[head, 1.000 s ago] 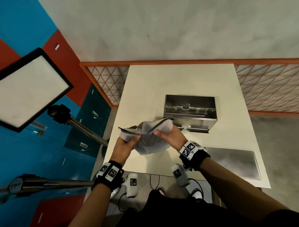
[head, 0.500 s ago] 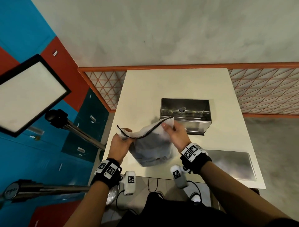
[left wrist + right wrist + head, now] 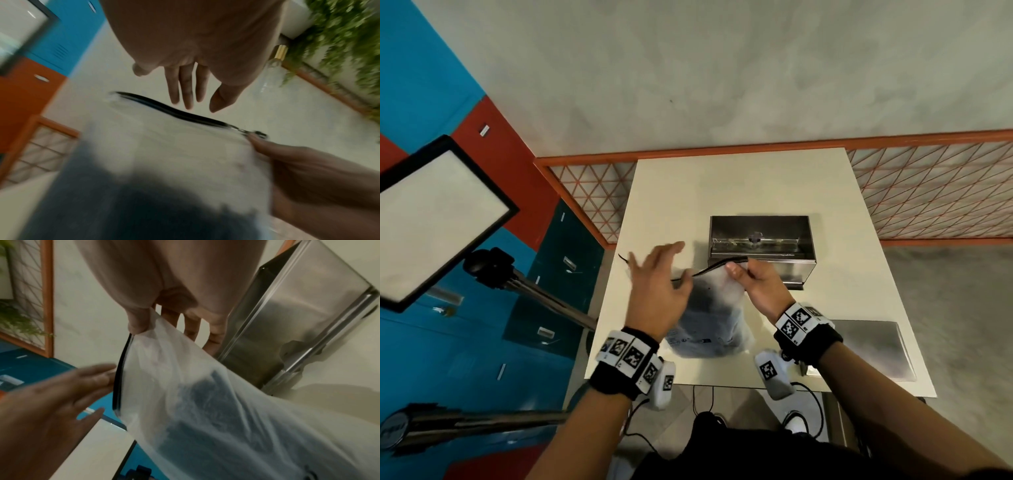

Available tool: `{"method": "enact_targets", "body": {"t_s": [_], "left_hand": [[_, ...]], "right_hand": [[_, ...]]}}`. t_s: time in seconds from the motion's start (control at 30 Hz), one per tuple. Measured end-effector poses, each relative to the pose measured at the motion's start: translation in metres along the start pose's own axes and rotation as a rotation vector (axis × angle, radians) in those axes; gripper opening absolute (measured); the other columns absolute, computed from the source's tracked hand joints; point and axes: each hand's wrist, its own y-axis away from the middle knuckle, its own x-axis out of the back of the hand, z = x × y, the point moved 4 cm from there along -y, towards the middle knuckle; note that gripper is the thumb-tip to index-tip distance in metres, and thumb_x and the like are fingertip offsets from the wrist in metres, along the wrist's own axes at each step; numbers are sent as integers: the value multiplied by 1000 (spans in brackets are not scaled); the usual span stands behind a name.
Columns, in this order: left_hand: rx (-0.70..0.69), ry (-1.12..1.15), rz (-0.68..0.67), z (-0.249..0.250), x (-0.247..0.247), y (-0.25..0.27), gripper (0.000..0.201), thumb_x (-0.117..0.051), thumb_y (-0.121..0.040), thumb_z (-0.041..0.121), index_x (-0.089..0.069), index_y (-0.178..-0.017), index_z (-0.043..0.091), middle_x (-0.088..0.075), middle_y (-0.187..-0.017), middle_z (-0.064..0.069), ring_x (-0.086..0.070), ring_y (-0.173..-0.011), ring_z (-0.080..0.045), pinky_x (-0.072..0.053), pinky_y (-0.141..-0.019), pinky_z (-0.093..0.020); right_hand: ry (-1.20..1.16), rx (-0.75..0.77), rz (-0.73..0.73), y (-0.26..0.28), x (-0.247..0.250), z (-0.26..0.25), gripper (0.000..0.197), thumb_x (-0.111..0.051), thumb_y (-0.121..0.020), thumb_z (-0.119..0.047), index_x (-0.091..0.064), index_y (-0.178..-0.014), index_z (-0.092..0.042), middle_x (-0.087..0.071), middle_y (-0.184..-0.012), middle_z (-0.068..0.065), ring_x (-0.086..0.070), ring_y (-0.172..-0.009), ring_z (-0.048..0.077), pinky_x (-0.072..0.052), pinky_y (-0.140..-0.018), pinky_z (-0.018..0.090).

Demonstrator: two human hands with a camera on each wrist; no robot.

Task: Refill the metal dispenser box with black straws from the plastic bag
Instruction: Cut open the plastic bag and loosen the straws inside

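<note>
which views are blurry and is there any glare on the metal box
Head view: left hand motion-smeared, dispenser box sharp with mild reflections. Left wrist view: plastic bag and background heavily blurred. Right wrist view: soft blur, bright sheen streaks on the box.

Soft, even light; wrist views motion-blurred, edges warped.

A cream rectangular tabletop (image 3: 739, 192) stands against an orange-framed lattice railing (image 3: 928, 192) on a grey concrete floor (image 3: 722, 75). Blue and red metal lockers (image 3: 431, 85) line the left, beside a black-framed white light panel (image 3: 431, 219) on a stand.
</note>
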Motion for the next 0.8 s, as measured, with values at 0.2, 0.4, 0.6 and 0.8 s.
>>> {"method": "enact_targets", "body": {"t_s": [0.2,0.4,0.6,0.8], "left_hand": [[-137,128,-145,45,-42,-3,30,-47,-105,26,-58,-132,23,-64,-119,-2,-62,-104,-23,-50,-94,-48],[-162,130,-78,44,-45,-7,16,-52,-103,20,-61,-116,18,-66,-111,-3,-64,-93,-25,-53,-79,-46],[-169,149,-83,44,-45,-6,15,-52,-105,24,-58,-117,17,-68,-111,-2,-62,-95,-23,-52,-80,-43],[-145,152,-99,46,-44,-6,19,-46,-106,36,-56,-113,22,-71,-100,-4,-64,-85,-25,-51,-73,-39]], "right_hand": [[31,44,-54,3,-7,-3,38,-50,-93,-47,-69,-102,-15,-72,-99,4,-66,-99,22,-49,-93,39],[-60,93,38,13,6,-8,16,-50,-99,-29,-62,-103,-19,-64,-91,3,-58,-87,17,-49,-84,45],[40,116,48,14,9,-19,16,-50,-99,-30,-57,-88,-22,-55,-75,-5,-50,-74,10,-47,-72,41],[32,142,-19,16,7,-27,14,-51,-101,-19,-57,-88,-19,-56,-74,-9,-50,-73,7,-42,-71,21]]}}
